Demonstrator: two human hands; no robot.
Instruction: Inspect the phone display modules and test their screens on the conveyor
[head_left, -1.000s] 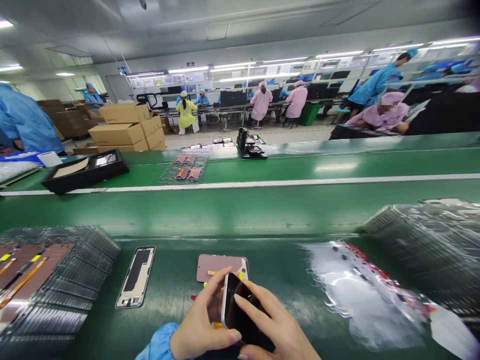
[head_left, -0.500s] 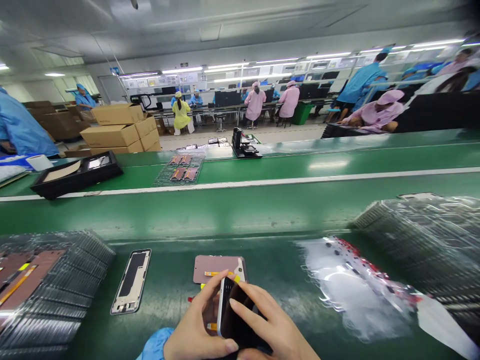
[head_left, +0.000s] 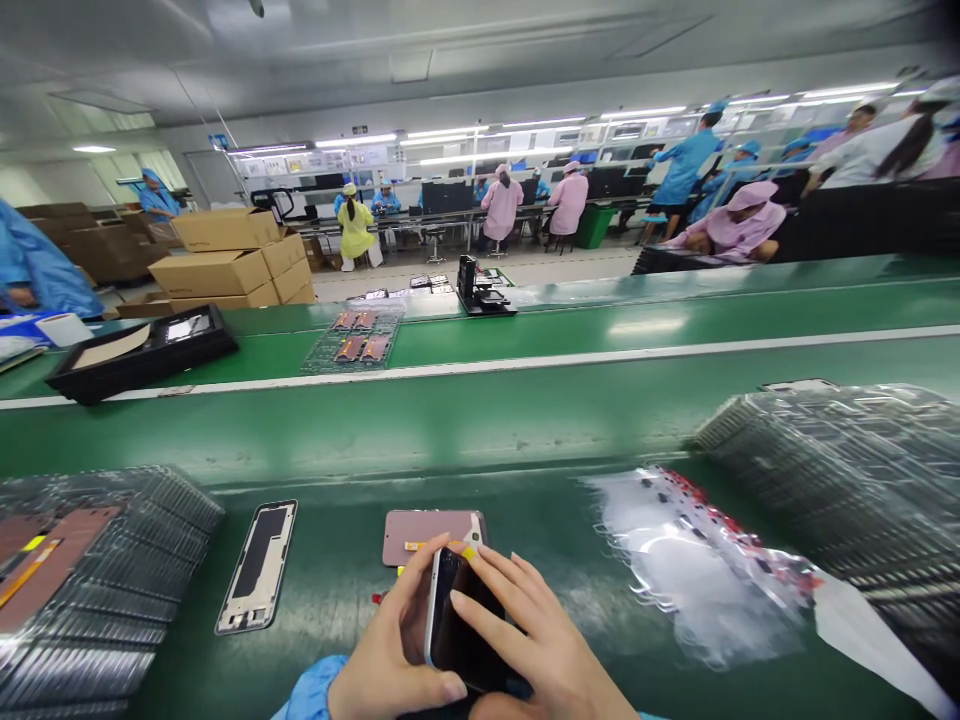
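Near the bottom middle I hold a phone (head_left: 469, 615) with a dark glossy face and a light frame edge, tilted on its side. My left hand (head_left: 397, 645) wraps round its left edge, thumb at the lower corner. Across the dark face lie the fingers of my right hand (head_left: 532, 640), gripping it from the right. Just beyond my fingertips a brownish-pink screen panel (head_left: 424, 532) with an orange flex strip rests on the green bench. To the left lies a phone frame (head_left: 257, 567), light with a dark centre. The phone's underside is hidden.
Stacked clear trays stand at left (head_left: 161, 560) and right (head_left: 862, 470); the left ones hold brownish panels. Clear film pieces (head_left: 690, 570) with red tabs spread right of my hands. Beyond run a green conveyor (head_left: 562, 345), a black tray (head_left: 142, 355) and a black fixture (head_left: 480, 290). Co-workers sit farther back.
The view has shifted slightly, so the scene sits a little farther left. An orange strip visible beside the phone's lower left edge no longer shows. Both hands keep their grip on the phone.
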